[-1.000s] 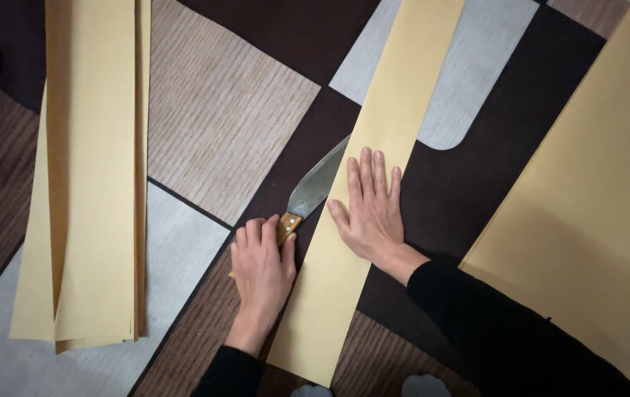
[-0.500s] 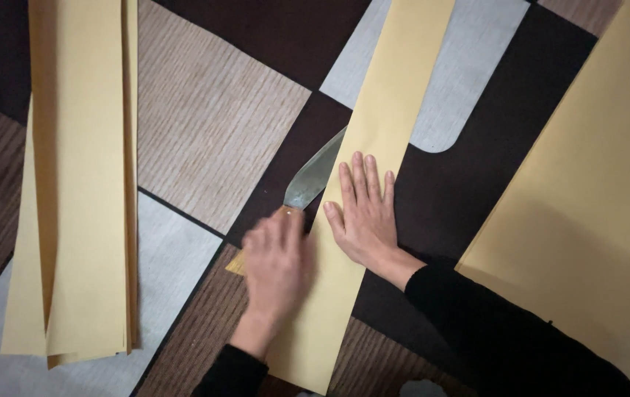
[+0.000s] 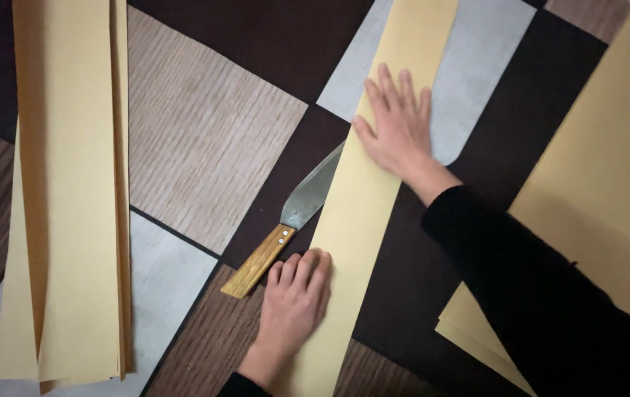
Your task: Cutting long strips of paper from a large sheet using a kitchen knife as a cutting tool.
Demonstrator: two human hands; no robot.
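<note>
Patchwork flooring (image 3: 204,140) of brown, grey and dark blocks lies under everything; across it runs a long tan paper strip (image 3: 373,191), slanting from top to bottom. My left hand (image 3: 296,298) rests flat on the strip's lower edge, its grip released, fingers loosely curled; my right hand (image 3: 399,125) presses flat on the upper part, fingers spread, holding nothing. Just beside my left hand lies a knife (image 3: 289,224) with a wooden handle, its blade tucked under the strip's edge; a stack of tan strips (image 3: 72,191) sits well apart at left; a larger tan sheet (image 3: 601,198) lies at right.
</note>
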